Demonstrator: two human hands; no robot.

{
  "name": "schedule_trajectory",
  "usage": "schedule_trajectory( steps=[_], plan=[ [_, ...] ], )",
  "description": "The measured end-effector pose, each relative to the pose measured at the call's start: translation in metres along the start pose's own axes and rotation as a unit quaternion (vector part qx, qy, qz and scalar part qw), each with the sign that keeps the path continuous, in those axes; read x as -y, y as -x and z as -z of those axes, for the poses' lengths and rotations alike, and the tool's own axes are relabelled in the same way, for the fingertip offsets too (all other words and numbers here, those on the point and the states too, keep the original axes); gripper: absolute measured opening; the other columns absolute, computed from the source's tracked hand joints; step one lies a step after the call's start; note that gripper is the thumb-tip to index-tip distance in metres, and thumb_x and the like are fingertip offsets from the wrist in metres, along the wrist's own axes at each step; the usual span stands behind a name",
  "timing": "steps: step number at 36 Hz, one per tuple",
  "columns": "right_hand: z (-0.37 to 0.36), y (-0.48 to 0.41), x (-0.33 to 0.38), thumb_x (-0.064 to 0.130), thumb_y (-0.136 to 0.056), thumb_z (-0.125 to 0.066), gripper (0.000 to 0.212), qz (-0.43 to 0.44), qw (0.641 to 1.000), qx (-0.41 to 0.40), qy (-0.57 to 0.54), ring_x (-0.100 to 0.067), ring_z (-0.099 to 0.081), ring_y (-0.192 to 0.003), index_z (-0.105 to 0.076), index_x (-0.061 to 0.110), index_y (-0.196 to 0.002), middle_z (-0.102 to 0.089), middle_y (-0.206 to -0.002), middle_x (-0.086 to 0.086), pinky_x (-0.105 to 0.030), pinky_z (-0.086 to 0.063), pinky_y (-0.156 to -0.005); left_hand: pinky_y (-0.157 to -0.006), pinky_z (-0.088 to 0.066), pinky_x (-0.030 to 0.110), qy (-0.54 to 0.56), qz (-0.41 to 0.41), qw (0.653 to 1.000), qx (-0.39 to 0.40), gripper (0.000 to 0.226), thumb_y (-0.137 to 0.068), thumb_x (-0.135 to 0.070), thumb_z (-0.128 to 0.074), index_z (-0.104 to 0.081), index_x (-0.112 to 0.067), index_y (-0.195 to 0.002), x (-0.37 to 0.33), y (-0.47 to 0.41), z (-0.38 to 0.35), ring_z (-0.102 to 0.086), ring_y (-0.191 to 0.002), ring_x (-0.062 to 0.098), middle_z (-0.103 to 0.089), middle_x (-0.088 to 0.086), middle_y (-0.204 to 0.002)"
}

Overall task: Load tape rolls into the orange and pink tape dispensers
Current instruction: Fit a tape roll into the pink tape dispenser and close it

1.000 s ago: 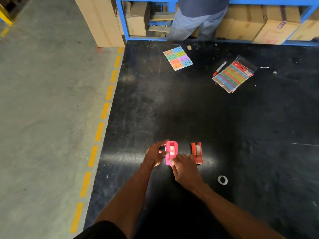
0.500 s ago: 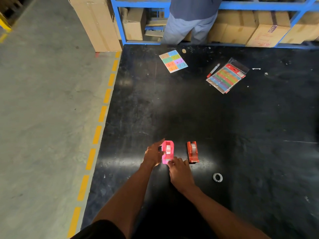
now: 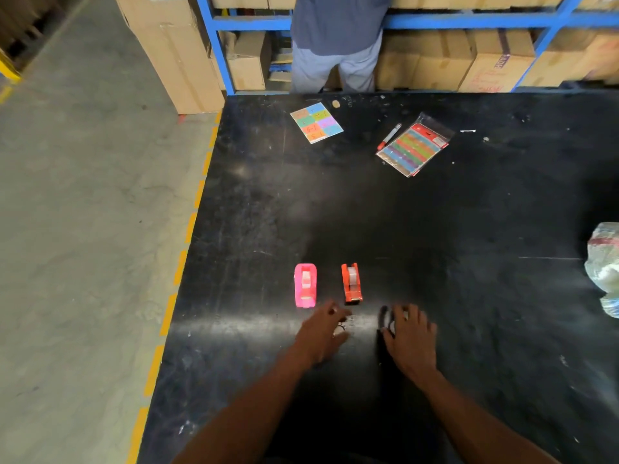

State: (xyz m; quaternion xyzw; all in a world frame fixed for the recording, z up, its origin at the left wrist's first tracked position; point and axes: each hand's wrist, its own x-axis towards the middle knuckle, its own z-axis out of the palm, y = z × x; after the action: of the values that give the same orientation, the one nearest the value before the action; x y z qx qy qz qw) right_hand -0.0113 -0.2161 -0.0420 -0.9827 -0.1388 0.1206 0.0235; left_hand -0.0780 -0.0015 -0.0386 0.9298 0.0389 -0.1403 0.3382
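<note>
The pink tape dispenser (image 3: 305,285) and the orange tape dispenser (image 3: 351,283) stand side by side on the black table (image 3: 368,212), each with a clear tape roll seated in it. My left hand (image 3: 321,333) hovers just below and between them, fingers loosely apart, holding nothing. My right hand (image 3: 410,333) lies to the right of the orange dispenser, fingers spread down on the table. A whitish bit of the small ring (image 3: 390,326) shows between its fingers; the rest is hidden, so I cannot tell if the hand grips it.
A coloured label sheet (image 3: 316,122), a red marker (image 3: 388,137) and a packet of coloured strips (image 3: 413,145) lie at the far side. A plastic-wrapped bundle (image 3: 604,266) sits at the right edge. A person (image 3: 335,45) stands by blue shelving with cartons. The table's left edge drops to the floor.
Both hands have let go of the pink dispenser and pulled back toward me. The right hand has swung right, over the spot where the white ring lay.
</note>
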Motion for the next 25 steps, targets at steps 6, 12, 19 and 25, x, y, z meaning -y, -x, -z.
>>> schedule_trajectory(
  steps=[6, 12, 19, 25],
  plan=[
    [-0.003, 0.007, -0.008, 0.029, -0.098, -0.052, 0.031, 0.020, 0.994, 0.085, -0.067, -0.024, -0.060, -0.104, -0.053, 0.017, -0.127, -0.053, -0.128, -0.010, -0.035, -0.053, -0.086, -0.091, -0.056, 0.039, -0.073, 0.044, 0.996, 0.040, 0.042, -0.091, -0.012, -0.063, -0.054, -0.028, -0.129, 0.005, 0.012, -0.035, -0.056, -0.118, 0.027, -0.042, 0.005, -0.141],
    [0.005, 0.013, 0.021, 0.029, -0.098, -0.048, 0.026, 0.086, 0.984, 0.068, -0.139, -0.016, -0.059, -0.096, -0.053, 0.021, -0.123, -0.051, -0.122, -0.004, -0.026, -0.051, -0.077, -0.083, -0.053, 0.035, -0.030, 0.050, 0.998, -0.019, 0.021, -0.095, -0.019, -0.057, -0.056, -0.026, -0.114, 0.012, 0.021, -0.021, -0.063, -0.102, 0.025, -0.053, 0.002, -0.122],
    [0.021, -0.005, 0.118, 0.027, -0.091, -0.052, 0.028, 0.206, 0.959, 0.029, -0.192, -0.026, -0.058, -0.099, -0.056, 0.016, -0.117, -0.056, -0.115, -0.005, -0.039, -0.049, -0.078, -0.083, -0.048, 0.030, 0.004, 0.080, 0.983, -0.168, 0.034, -0.093, -0.021, -0.058, -0.056, -0.028, -0.126, 0.069, 0.045, 0.046, -0.066, -0.105, 0.024, -0.061, 0.001, -0.126],
    [0.023, -0.025, 0.192, 0.023, -0.087, -0.057, 0.039, 0.245, 0.960, 0.043, -0.130, -0.031, -0.062, -0.105, -0.054, 0.014, -0.125, -0.056, -0.124, -0.011, -0.042, -0.053, -0.081, -0.085, -0.055, 0.044, -0.042, 0.149, 0.978, -0.140, 0.048, -0.090, -0.019, -0.069, -0.051, -0.028, -0.134, 0.123, 0.045, 0.089, -0.069, -0.105, 0.039, -0.054, 0.008, -0.145]
  ],
)
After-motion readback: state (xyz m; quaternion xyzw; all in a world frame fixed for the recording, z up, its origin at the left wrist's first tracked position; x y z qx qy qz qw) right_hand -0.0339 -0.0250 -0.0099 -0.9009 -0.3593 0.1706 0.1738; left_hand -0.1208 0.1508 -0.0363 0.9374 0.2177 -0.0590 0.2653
